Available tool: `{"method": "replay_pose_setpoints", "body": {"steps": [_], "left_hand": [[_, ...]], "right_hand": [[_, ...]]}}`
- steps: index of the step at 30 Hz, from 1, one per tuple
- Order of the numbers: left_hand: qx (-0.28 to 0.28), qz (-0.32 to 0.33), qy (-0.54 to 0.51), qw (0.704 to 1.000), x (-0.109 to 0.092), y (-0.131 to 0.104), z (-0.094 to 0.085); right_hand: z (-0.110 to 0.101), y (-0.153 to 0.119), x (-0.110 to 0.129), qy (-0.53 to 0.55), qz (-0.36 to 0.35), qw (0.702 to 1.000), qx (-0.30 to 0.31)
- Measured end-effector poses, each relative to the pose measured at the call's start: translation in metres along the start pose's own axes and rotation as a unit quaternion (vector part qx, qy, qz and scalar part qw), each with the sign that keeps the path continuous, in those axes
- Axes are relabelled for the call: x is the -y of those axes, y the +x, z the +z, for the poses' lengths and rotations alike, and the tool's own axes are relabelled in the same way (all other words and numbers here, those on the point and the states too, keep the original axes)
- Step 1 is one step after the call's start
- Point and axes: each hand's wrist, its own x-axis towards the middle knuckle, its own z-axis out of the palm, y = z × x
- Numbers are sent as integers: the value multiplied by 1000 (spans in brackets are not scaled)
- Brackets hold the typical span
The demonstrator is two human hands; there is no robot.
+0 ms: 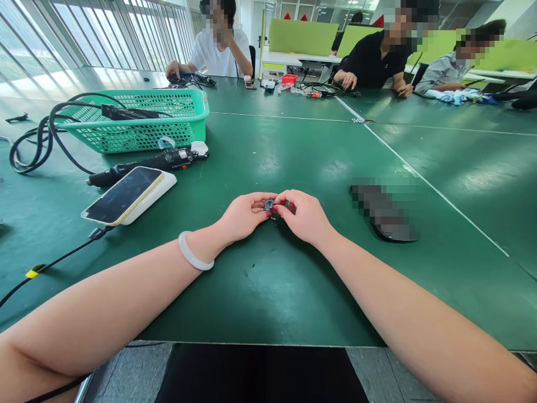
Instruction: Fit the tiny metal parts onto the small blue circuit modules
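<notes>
Green table [260, 302]: small dark part [268, 205] was held at near centre, pinched by fingertips of left hand [242, 216] and right hand [305, 217]; phone [125, 195] was laid left, basket [151, 133] set far left.

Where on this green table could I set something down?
Open room: beyond the left hand and right hand, between the green basket and the white line; also between the right hand and the dark flat object. Crowded: the left, where the green basket, black tool and phone sit close.
</notes>
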Motion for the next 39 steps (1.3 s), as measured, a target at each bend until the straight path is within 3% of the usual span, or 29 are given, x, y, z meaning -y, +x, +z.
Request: {"method": "replay_pose_setpoints", "body": {"steps": [39], "left_hand": [[-1,3,52,999,3,0,-1]], "right_hand": [[-1,-1,1,-27,-1,1000,-14]]}}
